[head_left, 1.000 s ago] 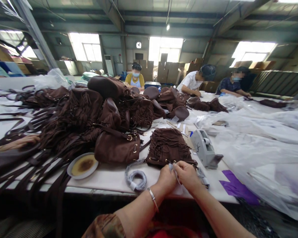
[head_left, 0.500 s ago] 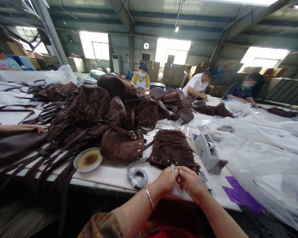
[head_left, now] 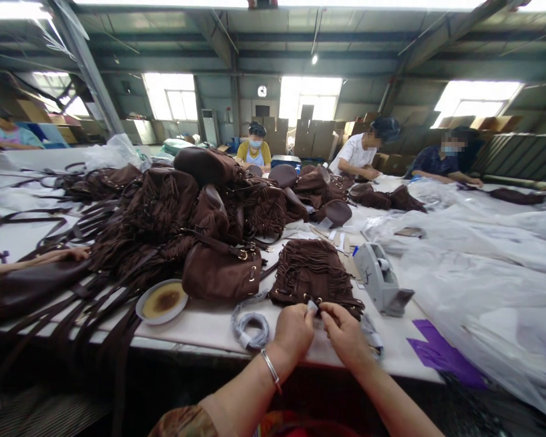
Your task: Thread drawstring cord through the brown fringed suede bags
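A dark brown fringed bag (head_left: 310,267) lies on the table in front of me, its edge with gold eyelets toward me. My left hand (head_left: 295,331) is closed, pinching a small pale strip of thin wrapping (head_left: 312,306) at that edge. Just to its right, my right hand (head_left: 346,332) has thumb and forefinger pinched together by the eyelets; what they hold is too small to make out. A coil of grey wrapped strip (head_left: 251,331) rests left of my left wrist. Beyond it stands a brown drawstring bag (head_left: 222,270).
A grey tape dispenser (head_left: 380,279) is right of the bag. A round dish (head_left: 161,301) with yellowish contents sits left. A large pile of brown bags (head_left: 164,206) fills the table's left; clear plastic sheets (head_left: 477,267) cover the right. A co-worker's hand (head_left: 75,254) rests at far left.
My hands have drawn slightly apart, the left keeping the pale strip. Less of the strip hangs below my fingers. The view has tilted up a little.
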A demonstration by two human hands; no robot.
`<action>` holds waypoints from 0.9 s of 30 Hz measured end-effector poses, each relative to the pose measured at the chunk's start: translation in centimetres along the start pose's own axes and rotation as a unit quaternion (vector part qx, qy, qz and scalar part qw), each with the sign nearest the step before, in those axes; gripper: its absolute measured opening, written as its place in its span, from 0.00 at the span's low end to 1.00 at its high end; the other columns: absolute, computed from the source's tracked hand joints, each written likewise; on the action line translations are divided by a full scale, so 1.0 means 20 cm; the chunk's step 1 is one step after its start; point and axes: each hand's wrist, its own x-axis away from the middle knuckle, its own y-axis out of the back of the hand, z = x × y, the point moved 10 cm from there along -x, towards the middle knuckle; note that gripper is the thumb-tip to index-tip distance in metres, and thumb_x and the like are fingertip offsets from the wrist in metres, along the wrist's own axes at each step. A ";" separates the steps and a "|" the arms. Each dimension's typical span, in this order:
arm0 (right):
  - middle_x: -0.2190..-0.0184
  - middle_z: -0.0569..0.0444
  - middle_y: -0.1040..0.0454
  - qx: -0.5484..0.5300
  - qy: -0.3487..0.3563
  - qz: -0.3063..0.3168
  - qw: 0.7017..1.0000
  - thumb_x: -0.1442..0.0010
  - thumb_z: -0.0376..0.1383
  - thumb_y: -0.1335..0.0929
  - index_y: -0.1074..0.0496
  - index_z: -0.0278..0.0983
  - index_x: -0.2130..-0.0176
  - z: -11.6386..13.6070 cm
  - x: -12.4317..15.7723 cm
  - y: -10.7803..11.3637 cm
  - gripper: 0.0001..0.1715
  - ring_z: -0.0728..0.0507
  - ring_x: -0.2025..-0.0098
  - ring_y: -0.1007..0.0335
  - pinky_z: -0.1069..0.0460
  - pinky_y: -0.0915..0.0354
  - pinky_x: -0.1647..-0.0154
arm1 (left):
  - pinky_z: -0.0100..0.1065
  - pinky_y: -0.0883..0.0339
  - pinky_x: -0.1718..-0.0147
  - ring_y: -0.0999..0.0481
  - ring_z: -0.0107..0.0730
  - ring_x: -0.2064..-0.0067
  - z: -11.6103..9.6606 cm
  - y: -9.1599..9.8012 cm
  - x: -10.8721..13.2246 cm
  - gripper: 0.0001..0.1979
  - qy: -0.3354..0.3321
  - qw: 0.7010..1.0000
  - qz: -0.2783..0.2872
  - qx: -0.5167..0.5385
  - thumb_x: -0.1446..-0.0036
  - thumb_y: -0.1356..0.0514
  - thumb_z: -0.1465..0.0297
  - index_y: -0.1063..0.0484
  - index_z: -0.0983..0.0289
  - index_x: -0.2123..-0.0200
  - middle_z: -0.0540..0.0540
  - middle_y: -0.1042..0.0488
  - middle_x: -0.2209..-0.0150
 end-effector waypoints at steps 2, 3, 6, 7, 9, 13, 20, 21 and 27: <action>0.58 0.46 0.24 0.084 0.117 0.009 0.990 0.36 0.39 0.38 0.26 0.37 0.50 0.14 -0.02 0.01 0.20 0.40 0.56 0.27 0.45 0.31 0.51 | 0.33 0.41 0.68 0.23 0.34 0.66 -0.02 0.01 0.01 0.17 -0.010 0.999 -0.002 -0.052 0.33 0.49 0.66 0.22 0.64 0.67 0.58 0.20 0.66; 0.57 0.46 0.25 0.127 0.160 0.027 0.979 0.35 0.37 0.39 0.26 0.38 0.48 0.20 -0.02 -0.01 0.21 0.40 0.55 0.27 0.46 0.32 0.49 | 0.33 0.41 0.68 0.23 0.35 0.66 -0.03 0.01 0.01 0.17 -0.013 0.997 -0.001 -0.078 0.33 0.49 0.67 0.22 0.64 0.66 0.58 0.20 0.66; 0.61 0.48 0.27 0.248 0.210 0.107 0.940 0.36 0.29 0.42 0.26 0.40 0.45 0.27 -0.04 -0.09 0.26 0.43 0.60 0.28 0.49 0.32 0.54 | 0.33 0.39 0.67 0.22 0.36 0.64 -0.06 0.01 0.02 0.16 -0.027 0.990 0.004 -0.142 0.32 0.50 0.69 0.22 0.64 0.62 0.59 0.20 0.64; 0.62 0.48 0.27 0.278 0.212 0.129 0.928 0.37 0.28 0.42 0.25 0.41 0.46 0.27 -0.05 -0.11 0.26 0.43 0.61 0.28 0.50 0.32 0.56 | 0.34 0.38 0.66 0.23 0.36 0.64 -0.06 0.01 0.02 0.16 -0.035 0.987 0.003 -0.158 0.32 0.51 0.70 0.22 0.64 0.60 0.59 0.20 0.64; 0.63 0.49 0.28 0.310 0.213 0.162 0.912 0.37 0.28 0.41 0.23 0.42 0.50 0.25 -0.08 -0.14 0.24 0.44 0.63 0.29 0.52 0.33 0.59 | 0.35 0.37 0.65 0.23 0.38 0.62 -0.07 0.01 0.03 0.15 -0.047 0.982 -0.003 -0.181 0.32 0.50 0.71 0.22 0.64 0.58 0.59 0.20 0.64; 0.65 0.50 0.28 0.277 0.222 0.166 0.920 0.36 0.29 0.40 0.22 0.39 0.55 0.21 -0.11 -0.16 0.20 0.44 0.63 0.29 0.51 0.33 0.58 | 0.35 0.38 0.63 0.25 0.37 0.63 -0.04 0.03 0.04 0.15 -0.042 0.988 -0.021 -0.147 0.33 0.47 0.68 0.22 0.63 0.65 0.57 0.22 0.67; 0.60 0.47 0.24 0.173 0.212 0.086 0.958 0.37 0.31 0.38 0.23 0.40 0.51 0.23 -0.04 -0.06 0.20 0.41 0.59 0.27 0.47 0.32 0.53 | 0.33 0.41 0.66 0.28 0.33 0.67 -0.02 0.02 0.02 0.16 -0.052 0.993 -0.054 -0.090 0.35 0.47 0.70 0.25 0.63 0.73 0.56 0.25 0.71; 0.59 0.47 0.23 0.165 0.215 0.065 0.960 0.36 0.32 0.38 0.23 0.40 0.50 0.25 -0.03 0.00 0.19 0.40 0.57 0.27 0.46 0.32 0.52 | 0.33 0.41 0.66 0.28 0.33 0.68 -0.02 0.02 0.02 0.16 -0.058 0.993 -0.058 -0.088 0.35 0.47 0.70 0.25 0.63 0.73 0.55 0.26 0.71; 0.57 0.43 0.22 0.204 0.123 -0.220 0.946 0.40 0.40 0.36 0.22 0.36 0.57 0.22 -0.17 0.85 0.17 0.37 0.54 0.27 0.45 0.35 0.48 | 0.33 0.40 0.64 0.29 0.33 0.67 -0.01 0.01 0.01 0.16 -0.098 0.989 -0.083 -0.074 0.34 0.48 0.69 0.27 0.62 0.73 0.54 0.28 0.72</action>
